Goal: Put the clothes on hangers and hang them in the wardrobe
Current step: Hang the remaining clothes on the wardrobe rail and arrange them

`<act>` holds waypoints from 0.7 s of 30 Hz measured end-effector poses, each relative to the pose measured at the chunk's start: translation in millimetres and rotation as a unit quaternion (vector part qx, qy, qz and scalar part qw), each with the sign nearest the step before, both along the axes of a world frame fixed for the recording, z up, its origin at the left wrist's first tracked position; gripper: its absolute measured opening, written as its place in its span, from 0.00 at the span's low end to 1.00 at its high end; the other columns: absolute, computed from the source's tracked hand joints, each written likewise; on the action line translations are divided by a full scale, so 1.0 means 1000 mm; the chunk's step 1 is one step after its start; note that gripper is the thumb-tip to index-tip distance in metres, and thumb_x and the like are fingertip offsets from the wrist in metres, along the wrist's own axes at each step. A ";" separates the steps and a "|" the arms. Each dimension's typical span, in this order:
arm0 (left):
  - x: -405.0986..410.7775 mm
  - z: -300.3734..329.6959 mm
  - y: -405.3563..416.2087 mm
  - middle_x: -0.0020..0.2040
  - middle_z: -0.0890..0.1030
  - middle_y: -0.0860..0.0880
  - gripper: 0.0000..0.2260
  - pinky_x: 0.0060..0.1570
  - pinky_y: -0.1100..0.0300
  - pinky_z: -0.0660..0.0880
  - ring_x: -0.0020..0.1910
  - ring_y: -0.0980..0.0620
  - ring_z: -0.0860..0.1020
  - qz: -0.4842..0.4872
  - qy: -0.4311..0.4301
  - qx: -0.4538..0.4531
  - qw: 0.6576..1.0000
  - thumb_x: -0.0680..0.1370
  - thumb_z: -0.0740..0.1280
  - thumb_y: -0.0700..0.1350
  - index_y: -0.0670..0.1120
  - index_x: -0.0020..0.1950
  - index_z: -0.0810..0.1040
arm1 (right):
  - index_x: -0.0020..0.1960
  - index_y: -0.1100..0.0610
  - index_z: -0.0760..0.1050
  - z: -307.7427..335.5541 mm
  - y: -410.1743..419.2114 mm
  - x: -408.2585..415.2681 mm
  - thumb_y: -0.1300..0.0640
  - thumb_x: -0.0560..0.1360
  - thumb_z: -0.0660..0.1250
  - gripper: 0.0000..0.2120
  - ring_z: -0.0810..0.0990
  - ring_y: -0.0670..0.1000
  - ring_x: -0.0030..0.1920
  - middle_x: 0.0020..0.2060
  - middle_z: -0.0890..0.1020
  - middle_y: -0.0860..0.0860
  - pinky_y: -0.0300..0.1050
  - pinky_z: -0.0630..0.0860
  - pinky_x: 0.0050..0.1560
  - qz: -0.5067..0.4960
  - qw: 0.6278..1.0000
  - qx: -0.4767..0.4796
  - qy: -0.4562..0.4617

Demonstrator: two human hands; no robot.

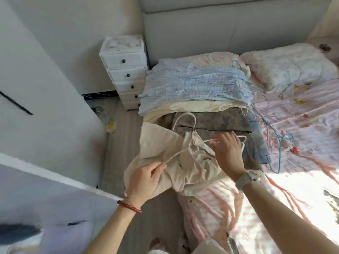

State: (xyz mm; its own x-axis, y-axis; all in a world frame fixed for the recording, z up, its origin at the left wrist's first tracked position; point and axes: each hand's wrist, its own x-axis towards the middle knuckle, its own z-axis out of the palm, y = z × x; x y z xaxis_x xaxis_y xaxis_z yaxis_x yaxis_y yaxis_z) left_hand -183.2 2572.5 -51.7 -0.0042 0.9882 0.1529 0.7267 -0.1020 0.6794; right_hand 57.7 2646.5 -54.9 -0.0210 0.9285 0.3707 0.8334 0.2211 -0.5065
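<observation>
A cream garment [161, 143] lies crumpled at the bed's near left edge, over a white hanger [185, 150] whose hook curves up behind it. My left hand [146, 178] pinches the hanger's left end together with the cloth. My right hand [227, 151] lies over the hanger's right arm with its fingers spread on the cloth. Behind them sits a pile of clothes: a blue checked piece [194, 85] on top, a pale yellow one [192, 107] under it, and a grey patterned one [220, 120] with denim [256, 142] beside it.
White wardrobe doors [45, 99] stand at the left. A small white drawer unit [126, 70] is by the headboard. Teal [278, 143] and pink hangers lie on the pink striped bedding [302, 129]. A white pillow [286, 66] is at the far right.
</observation>
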 end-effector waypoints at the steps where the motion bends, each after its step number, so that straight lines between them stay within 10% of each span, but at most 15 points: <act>1: -0.010 0.001 -0.012 0.39 0.84 0.50 0.09 0.37 0.59 0.75 0.35 0.56 0.79 0.027 -0.007 -0.009 1.000 0.76 0.66 0.47 0.45 0.48 0.83 | 0.43 0.63 0.77 0.001 -0.002 -0.011 0.48 0.74 0.56 0.19 0.78 0.60 0.42 0.37 0.79 0.58 0.56 0.70 0.56 0.025 1.000 0.009 -0.015; 11: -0.099 -0.029 -0.180 0.33 0.81 0.54 0.09 0.34 0.61 0.69 0.34 0.53 0.77 0.126 -0.039 -0.167 0.977 0.77 0.64 0.51 0.53 0.39 0.80 | 0.38 0.65 0.74 -0.029 -0.108 -0.109 0.49 0.76 0.52 0.22 0.77 0.60 0.37 0.34 0.76 0.59 0.51 0.69 0.46 0.268 0.956 -0.062 -0.098; 14: -0.121 -0.030 -0.225 0.29 0.79 0.53 0.08 0.29 0.65 0.65 0.30 0.55 0.75 0.183 -0.032 -0.129 0.974 0.76 0.66 0.47 0.52 0.39 0.81 | 0.37 0.65 0.74 -0.021 -0.145 -0.137 0.52 0.75 0.52 0.20 0.77 0.59 0.35 0.33 0.76 0.59 0.47 0.66 0.39 0.325 0.938 -0.079 -0.090; 21: -0.169 -0.013 -0.294 0.46 0.80 0.43 0.14 0.49 0.46 0.72 0.46 0.41 0.77 0.383 0.079 0.072 0.918 0.75 0.61 0.50 0.41 0.50 0.80 | 0.43 0.61 0.78 0.019 -0.216 -0.217 0.52 0.75 0.56 0.16 0.77 0.56 0.23 0.24 0.79 0.52 0.38 0.68 0.23 0.444 0.894 -0.027 -0.061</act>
State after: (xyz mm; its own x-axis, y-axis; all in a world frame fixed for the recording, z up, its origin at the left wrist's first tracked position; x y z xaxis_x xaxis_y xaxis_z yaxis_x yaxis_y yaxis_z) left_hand -352.6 2278.7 -64.3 -0.6550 0.6749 0.3398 0.7115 0.3995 0.5780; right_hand -159.2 2430.7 -35.4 -0.7955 0.5422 0.2706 0.3913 0.8006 -0.4538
